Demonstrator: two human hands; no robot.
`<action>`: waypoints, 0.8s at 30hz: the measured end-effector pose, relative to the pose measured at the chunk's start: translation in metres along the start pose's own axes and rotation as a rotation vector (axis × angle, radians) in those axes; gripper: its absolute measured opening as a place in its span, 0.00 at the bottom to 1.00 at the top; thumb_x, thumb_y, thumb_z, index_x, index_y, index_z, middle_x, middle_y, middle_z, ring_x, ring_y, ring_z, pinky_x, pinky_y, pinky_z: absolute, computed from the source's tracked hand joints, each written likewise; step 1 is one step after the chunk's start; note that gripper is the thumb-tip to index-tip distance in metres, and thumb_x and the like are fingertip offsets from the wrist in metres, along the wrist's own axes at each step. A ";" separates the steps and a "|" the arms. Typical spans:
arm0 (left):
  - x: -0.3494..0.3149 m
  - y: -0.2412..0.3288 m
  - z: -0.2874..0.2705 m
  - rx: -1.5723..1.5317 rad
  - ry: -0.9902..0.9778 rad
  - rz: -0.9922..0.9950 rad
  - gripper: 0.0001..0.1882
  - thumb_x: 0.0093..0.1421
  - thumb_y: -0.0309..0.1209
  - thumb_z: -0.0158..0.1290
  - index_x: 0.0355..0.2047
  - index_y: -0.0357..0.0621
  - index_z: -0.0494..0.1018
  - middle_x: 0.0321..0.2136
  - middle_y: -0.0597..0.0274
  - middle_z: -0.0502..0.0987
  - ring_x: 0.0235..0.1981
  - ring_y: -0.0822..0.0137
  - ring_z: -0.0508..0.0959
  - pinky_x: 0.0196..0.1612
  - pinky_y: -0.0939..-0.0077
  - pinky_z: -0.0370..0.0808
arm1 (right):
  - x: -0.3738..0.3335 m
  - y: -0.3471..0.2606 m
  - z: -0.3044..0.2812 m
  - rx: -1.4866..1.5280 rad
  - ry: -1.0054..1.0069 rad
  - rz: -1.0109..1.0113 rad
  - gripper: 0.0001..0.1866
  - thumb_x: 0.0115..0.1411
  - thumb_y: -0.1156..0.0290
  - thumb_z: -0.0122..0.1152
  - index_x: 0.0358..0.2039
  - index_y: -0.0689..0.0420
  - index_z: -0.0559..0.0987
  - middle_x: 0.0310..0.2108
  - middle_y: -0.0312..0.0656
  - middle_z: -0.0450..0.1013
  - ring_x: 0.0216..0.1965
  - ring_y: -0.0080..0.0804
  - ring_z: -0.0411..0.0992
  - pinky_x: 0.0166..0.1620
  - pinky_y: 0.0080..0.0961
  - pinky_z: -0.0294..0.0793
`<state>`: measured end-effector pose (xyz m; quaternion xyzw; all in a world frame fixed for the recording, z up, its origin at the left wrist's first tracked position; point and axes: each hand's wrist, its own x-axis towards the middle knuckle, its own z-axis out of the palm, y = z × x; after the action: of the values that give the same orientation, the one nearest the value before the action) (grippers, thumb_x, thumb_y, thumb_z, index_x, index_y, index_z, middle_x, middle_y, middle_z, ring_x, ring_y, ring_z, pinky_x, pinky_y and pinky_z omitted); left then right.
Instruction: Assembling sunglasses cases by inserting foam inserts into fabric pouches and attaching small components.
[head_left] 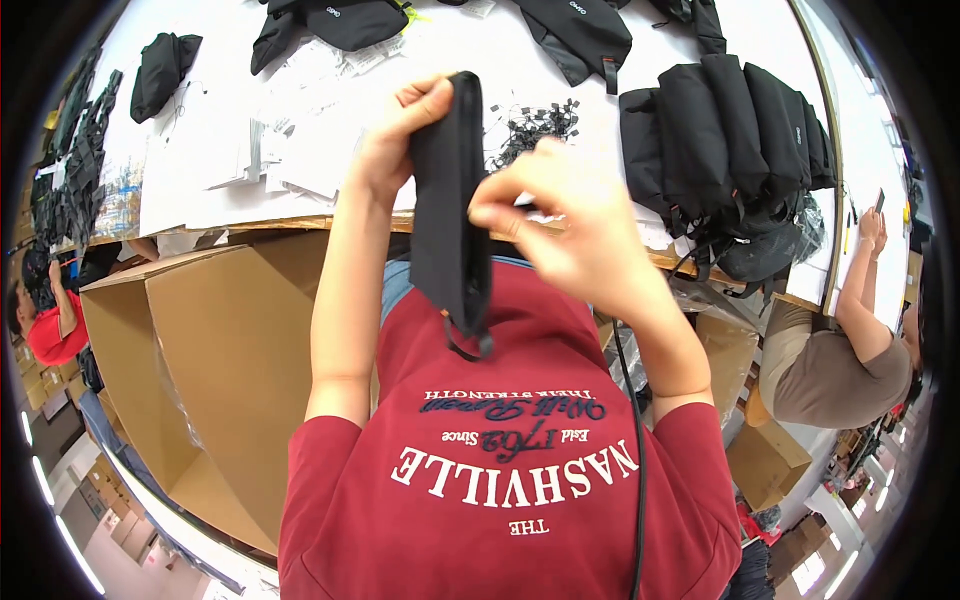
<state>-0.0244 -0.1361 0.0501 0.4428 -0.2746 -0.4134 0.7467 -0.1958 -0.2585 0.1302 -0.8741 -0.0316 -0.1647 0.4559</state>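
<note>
In front of my chest, a flat black fabric bag (445, 200) hangs upright with its narrow edge turned toward me. A small loop dangles from its lower end beside an orange tab. My left hand (398, 130) grips the bag near its top, thumb over the edge. Close to the bag's right side, my right hand (570, 225) is bent with thumb and fingers pinched together, slightly smeared by motion. Something small and dark shows at those fingers, but I cannot make out what it is.
A white table (225, 110) bears a row of black bags (735, 130), a heap of small black tags with cords (535, 130) and white paper slips (300, 165). A large open cardboard box (230, 360) stands below its edge. Another person (840, 370) is at the right.
</note>
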 end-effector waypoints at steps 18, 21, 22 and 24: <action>0.007 0.005 -0.031 -0.041 0.067 0.089 0.19 0.66 0.45 0.46 0.24 0.45 0.67 0.22 0.68 0.61 0.27 0.73 0.62 0.38 0.75 0.62 | -0.015 -0.013 0.022 0.035 -0.092 -0.078 0.06 0.46 0.78 0.67 0.26 0.58 0.79 0.22 0.37 0.75 0.25 0.32 0.69 0.27 0.26 0.69; 0.005 0.010 -0.029 -0.074 0.102 0.125 0.20 0.66 0.46 0.46 0.24 0.44 0.66 0.22 0.68 0.60 0.26 0.73 0.60 0.37 0.75 0.61 | -0.012 -0.009 0.017 -0.054 -0.039 -0.077 0.06 0.46 0.78 0.68 0.26 0.58 0.79 0.23 0.37 0.75 0.25 0.32 0.69 0.28 0.26 0.69; 0.005 0.014 -0.029 -0.089 0.141 0.125 0.20 0.66 0.46 0.46 0.24 0.44 0.65 0.22 0.69 0.59 0.26 0.73 0.60 0.36 0.76 0.60 | -0.011 -0.007 0.015 -0.096 -0.011 -0.063 0.06 0.46 0.78 0.68 0.26 0.57 0.79 0.23 0.36 0.75 0.25 0.32 0.69 0.29 0.26 0.69; 0.006 0.017 -0.028 -0.091 0.186 0.132 0.20 0.66 0.46 0.46 0.24 0.44 0.64 0.22 0.68 0.58 0.25 0.74 0.59 0.34 0.77 0.59 | -0.011 -0.002 0.016 -0.106 0.019 -0.075 0.06 0.46 0.76 0.68 0.25 0.56 0.78 0.22 0.36 0.74 0.25 0.32 0.69 0.28 0.26 0.69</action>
<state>0.0065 -0.1245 0.0533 0.4259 -0.2138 -0.3327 0.8138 -0.2023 -0.2435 0.1199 -0.8935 -0.0514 -0.1917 0.4028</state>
